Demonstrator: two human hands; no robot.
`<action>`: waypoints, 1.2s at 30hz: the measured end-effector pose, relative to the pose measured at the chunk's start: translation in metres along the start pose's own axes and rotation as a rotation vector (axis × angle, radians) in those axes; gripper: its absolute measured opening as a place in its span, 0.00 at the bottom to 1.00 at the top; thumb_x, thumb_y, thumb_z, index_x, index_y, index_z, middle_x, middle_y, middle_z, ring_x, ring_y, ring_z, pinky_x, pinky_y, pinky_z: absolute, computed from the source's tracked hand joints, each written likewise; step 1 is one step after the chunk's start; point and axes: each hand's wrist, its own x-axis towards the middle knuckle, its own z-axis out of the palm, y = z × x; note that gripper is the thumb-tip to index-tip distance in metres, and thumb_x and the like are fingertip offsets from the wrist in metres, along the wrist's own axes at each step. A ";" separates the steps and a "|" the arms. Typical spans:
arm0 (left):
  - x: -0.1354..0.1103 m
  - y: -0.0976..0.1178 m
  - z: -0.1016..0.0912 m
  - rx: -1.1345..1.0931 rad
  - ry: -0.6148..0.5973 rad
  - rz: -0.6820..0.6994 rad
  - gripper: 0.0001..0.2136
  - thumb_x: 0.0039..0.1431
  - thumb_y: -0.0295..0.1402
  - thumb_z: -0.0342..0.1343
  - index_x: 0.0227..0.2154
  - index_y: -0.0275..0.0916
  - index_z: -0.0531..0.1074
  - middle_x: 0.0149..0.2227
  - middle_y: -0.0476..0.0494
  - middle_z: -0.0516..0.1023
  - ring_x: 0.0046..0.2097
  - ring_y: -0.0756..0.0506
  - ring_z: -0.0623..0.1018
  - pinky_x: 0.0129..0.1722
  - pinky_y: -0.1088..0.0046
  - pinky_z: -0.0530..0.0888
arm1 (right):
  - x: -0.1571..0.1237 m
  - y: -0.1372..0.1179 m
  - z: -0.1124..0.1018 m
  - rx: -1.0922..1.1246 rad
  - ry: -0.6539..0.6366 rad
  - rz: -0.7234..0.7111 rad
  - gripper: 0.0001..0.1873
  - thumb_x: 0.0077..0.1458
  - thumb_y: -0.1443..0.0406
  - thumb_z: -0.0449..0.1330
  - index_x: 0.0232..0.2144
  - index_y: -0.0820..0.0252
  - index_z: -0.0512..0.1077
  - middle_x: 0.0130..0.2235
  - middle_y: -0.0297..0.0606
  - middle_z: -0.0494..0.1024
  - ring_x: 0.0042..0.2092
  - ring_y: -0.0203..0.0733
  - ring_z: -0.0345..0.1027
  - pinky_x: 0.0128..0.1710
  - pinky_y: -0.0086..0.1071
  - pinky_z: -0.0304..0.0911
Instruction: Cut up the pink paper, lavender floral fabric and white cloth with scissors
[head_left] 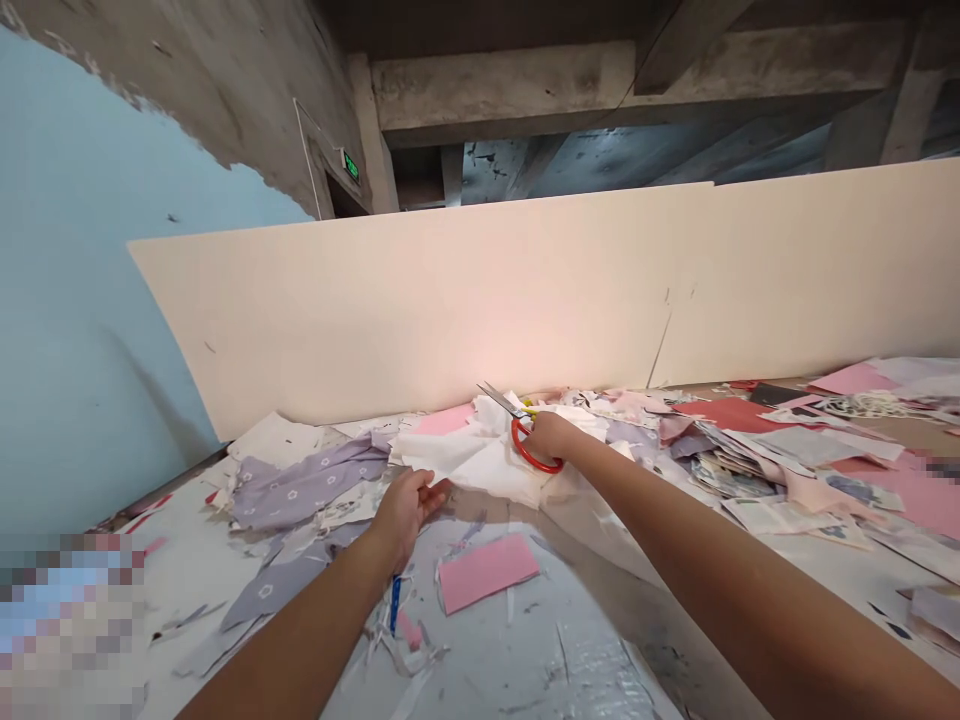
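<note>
My right hand [551, 437] grips a pair of scissors [536, 452] with red handles; the pointed metal blades stand slightly apart and aim up and to the left. Under and around them lies a crumpled white cloth [469, 455]. At the cloth's lower left edge is my left hand [411, 508], fingers loosely bent and apart, with nothing visible in them; whether the fingertips touch the cloth I cannot tell. Something small and yellow-green [529, 404] shows beside my right hand. A pink rectangular piece [489, 572] rests on the table in front of both hands.
Lavender flowered cloth [315, 485] is heaped to the left. Stacked scraps [739, 465] and red pieces [731, 413] cover the right side. A tall cream board [420, 310] stands along the back. A blue strip [395, 603] and white threads lie near my left forearm.
</note>
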 end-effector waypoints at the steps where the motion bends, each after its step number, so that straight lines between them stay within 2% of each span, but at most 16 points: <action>1: 0.003 0.001 0.003 0.000 -0.007 -0.018 0.06 0.44 0.21 0.51 0.25 0.37 0.61 0.21 0.50 0.69 0.27 0.51 0.76 0.28 0.77 0.73 | 0.002 0.003 0.002 -0.023 -0.002 0.028 0.13 0.55 0.62 0.54 0.41 0.64 0.67 0.43 0.42 0.69 0.42 0.42 0.65 0.39 0.38 0.63; 3: 0.009 0.004 0.010 0.007 -0.023 -0.054 0.05 0.45 0.21 0.50 0.25 0.36 0.61 0.22 0.49 0.69 0.25 0.51 0.75 0.27 0.76 0.74 | 0.004 0.008 0.002 -0.076 0.020 0.073 0.14 0.57 0.62 0.51 0.44 0.61 0.65 0.45 0.41 0.68 0.42 0.39 0.64 0.40 0.38 0.63; 7: 0.025 0.010 0.028 0.045 -0.085 -0.113 0.03 0.48 0.24 0.49 0.27 0.36 0.61 0.23 0.46 0.70 0.26 0.48 0.77 0.23 0.77 0.72 | 0.014 0.018 -0.009 -0.083 0.185 0.047 0.06 0.49 0.68 0.56 0.32 0.65 0.67 0.33 0.44 0.71 0.37 0.45 0.66 0.33 0.35 0.61; 13: 0.042 0.024 0.075 0.105 -0.307 -0.231 0.04 0.49 0.26 0.51 0.29 0.34 0.62 0.31 0.34 0.75 0.34 0.41 0.78 0.23 0.75 0.73 | 0.024 0.018 -0.048 -0.043 0.486 0.004 0.09 0.44 0.69 0.53 0.33 0.61 0.60 0.33 0.42 0.69 0.36 0.45 0.64 0.30 0.32 0.56; 17: 0.044 0.043 0.108 0.078 -0.409 -0.212 0.05 0.51 0.28 0.51 0.29 0.35 0.60 0.33 0.32 0.74 0.37 0.40 0.77 0.25 0.74 0.74 | 0.010 0.006 -0.077 0.014 0.699 -0.086 0.13 0.47 0.66 0.49 0.38 0.59 0.55 0.38 0.41 0.67 0.36 0.40 0.62 0.32 0.30 0.55; 19: 0.045 0.050 0.117 0.057 -0.416 -0.169 0.04 0.53 0.29 0.49 0.30 0.35 0.60 0.33 0.35 0.74 0.37 0.42 0.77 0.27 0.75 0.74 | -0.006 0.008 -0.082 0.095 0.827 -0.188 0.15 0.47 0.65 0.50 0.39 0.59 0.53 0.39 0.41 0.65 0.34 0.37 0.62 0.32 0.29 0.56; 20: 0.046 0.051 0.119 0.052 -0.412 -0.152 0.03 0.54 0.29 0.48 0.30 0.35 0.60 0.33 0.36 0.74 0.37 0.43 0.78 0.27 0.76 0.74 | -0.016 0.012 -0.080 0.121 0.834 -0.236 0.16 0.47 0.65 0.50 0.40 0.58 0.52 0.40 0.40 0.65 0.33 0.37 0.62 0.31 0.28 0.56; 22: 0.049 0.050 0.115 0.057 -0.395 -0.134 0.03 0.56 0.30 0.46 0.29 0.36 0.60 0.31 0.40 0.73 0.35 0.45 0.78 0.25 0.78 0.74 | -0.036 0.024 -0.070 0.115 0.713 -0.243 0.19 0.43 0.67 0.53 0.39 0.58 0.52 0.37 0.38 0.66 0.31 0.36 0.62 0.29 0.28 0.57; 24: 0.052 0.044 0.104 0.084 -0.371 -0.142 0.03 0.56 0.30 0.46 0.28 0.36 0.60 0.27 0.42 0.73 0.33 0.45 0.78 0.24 0.78 0.73 | -0.058 0.038 -0.053 0.080 0.500 -0.157 0.17 0.40 0.69 0.53 0.36 0.58 0.54 0.32 0.35 0.66 0.29 0.37 0.62 0.27 0.28 0.57; 26: 0.052 0.033 0.087 0.133 -0.352 -0.185 0.03 0.55 0.29 0.47 0.28 0.36 0.61 0.24 0.43 0.72 0.30 0.45 0.78 0.23 0.78 0.73 | -0.079 0.048 -0.037 0.104 0.283 -0.032 0.16 0.38 0.69 0.54 0.33 0.58 0.56 0.28 0.33 0.66 0.27 0.37 0.63 0.23 0.28 0.57; 29: 0.045 0.019 0.060 0.208 -0.338 -0.261 0.02 0.53 0.28 0.49 0.28 0.34 0.63 0.24 0.40 0.74 0.26 0.46 0.77 0.21 0.76 0.73 | -0.108 0.049 -0.023 0.156 0.058 0.071 0.16 0.34 0.71 0.55 0.30 0.58 0.57 0.24 0.31 0.66 0.26 0.37 0.63 0.21 0.27 0.57; 33: 0.031 0.011 0.028 0.252 -0.311 -0.301 0.03 0.52 0.29 0.51 0.28 0.34 0.64 0.26 0.39 0.75 0.27 0.46 0.77 0.19 0.77 0.72 | -0.138 0.029 -0.026 0.282 -0.094 0.076 0.13 0.36 0.69 0.57 0.27 0.59 0.58 0.24 0.30 0.67 0.26 0.37 0.65 0.21 0.27 0.58; 36: 0.023 0.013 0.012 0.244 -0.290 -0.275 0.03 0.51 0.29 0.51 0.28 0.34 0.64 0.26 0.41 0.75 0.28 0.47 0.77 0.19 0.78 0.71 | -0.148 0.015 -0.029 0.323 -0.072 0.100 0.12 0.39 0.64 0.58 0.27 0.59 0.59 0.24 0.31 0.67 0.26 0.37 0.65 0.21 0.27 0.57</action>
